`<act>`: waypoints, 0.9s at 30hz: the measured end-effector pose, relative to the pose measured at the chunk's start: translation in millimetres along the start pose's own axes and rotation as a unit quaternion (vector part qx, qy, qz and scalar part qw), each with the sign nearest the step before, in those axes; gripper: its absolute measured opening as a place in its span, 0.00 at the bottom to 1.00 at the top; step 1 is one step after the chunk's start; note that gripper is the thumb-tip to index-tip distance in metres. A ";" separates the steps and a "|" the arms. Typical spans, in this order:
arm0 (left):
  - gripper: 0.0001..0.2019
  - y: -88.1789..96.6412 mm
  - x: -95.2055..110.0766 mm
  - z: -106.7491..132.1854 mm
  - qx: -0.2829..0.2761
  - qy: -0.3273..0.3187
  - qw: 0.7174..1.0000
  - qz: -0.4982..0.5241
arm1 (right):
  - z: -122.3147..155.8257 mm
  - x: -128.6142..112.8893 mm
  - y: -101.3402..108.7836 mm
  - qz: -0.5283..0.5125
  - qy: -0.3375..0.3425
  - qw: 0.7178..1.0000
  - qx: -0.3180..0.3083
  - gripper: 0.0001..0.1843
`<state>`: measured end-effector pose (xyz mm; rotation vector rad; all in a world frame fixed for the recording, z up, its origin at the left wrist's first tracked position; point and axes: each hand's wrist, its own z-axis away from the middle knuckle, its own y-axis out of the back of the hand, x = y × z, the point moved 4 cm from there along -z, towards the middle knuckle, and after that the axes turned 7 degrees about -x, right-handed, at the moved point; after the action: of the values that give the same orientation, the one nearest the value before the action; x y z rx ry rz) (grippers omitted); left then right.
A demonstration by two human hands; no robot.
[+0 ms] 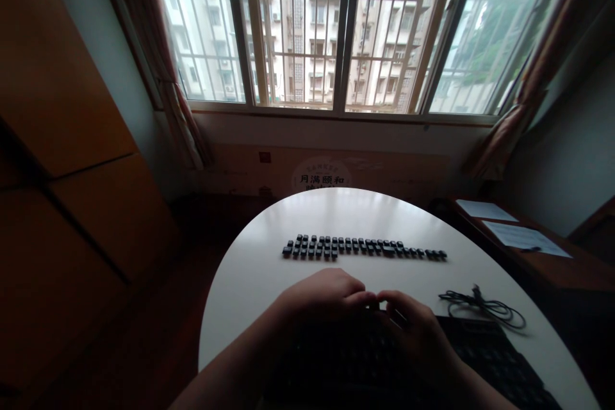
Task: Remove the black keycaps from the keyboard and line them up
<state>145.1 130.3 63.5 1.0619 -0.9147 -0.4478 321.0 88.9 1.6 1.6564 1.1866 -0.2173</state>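
Above a black keyboard [494, 346], my left hand [331, 291] and my right hand [413, 320] meet fingertip to fingertip. Both are closed in a pinch around a small dark piece that looks like a keycap [373, 306], mostly covered by the fingers. My forearms and the dim light hide much of the keyboard's left and middle parts. Beyond my hands, several loose black keycaps [331, 246] stand in rows across the white table.
The round white table [250, 295] carries everything. A coiled black cable [480, 304] lies behind the keyboard's right part. At the right, a brown side table [586, 269] holds papers [523, 237] and a dark pen. A barred window and curtains are ahead; a wooden cabinet [91, 218] stands left.
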 end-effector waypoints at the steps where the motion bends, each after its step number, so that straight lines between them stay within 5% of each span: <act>1: 0.26 0.0 -1.4 -0.5 -0.001 0.009 1.000 -0.006 | -0.5 -0.5 0.3 0.000 0.004 1.000 -0.002 0.08; 10: 0.25 -11.7 -16.2 -7.0 -0.073 0.101 0.992 -0.014 | -3.9 -26.0 43.2 0.126 0.136 0.982 0.032 0.09; 16: 0.21 -20.4 -29.2 -10.5 -0.085 0.128 0.988 0.001 | -29.1 -28.1 66.6 0.196 0.180 0.964 -0.005 0.09; 23: 0.16 -18.5 -28.8 -10.7 -0.082 0.136 0.987 0.001 | -97.1 0.7 49.2 0.189 0.107 0.974 -0.061 0.07; 27: 0.16 -19.2 -31.4 -10.5 -0.066 0.140 0.988 0.000 | -105.4 24.2 19.1 0.207 0.098 0.969 -0.089 0.07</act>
<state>137.7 149.7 31.4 0.9743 -0.6275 -0.3427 306.8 188.9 44.9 1.7489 0.9421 0.3126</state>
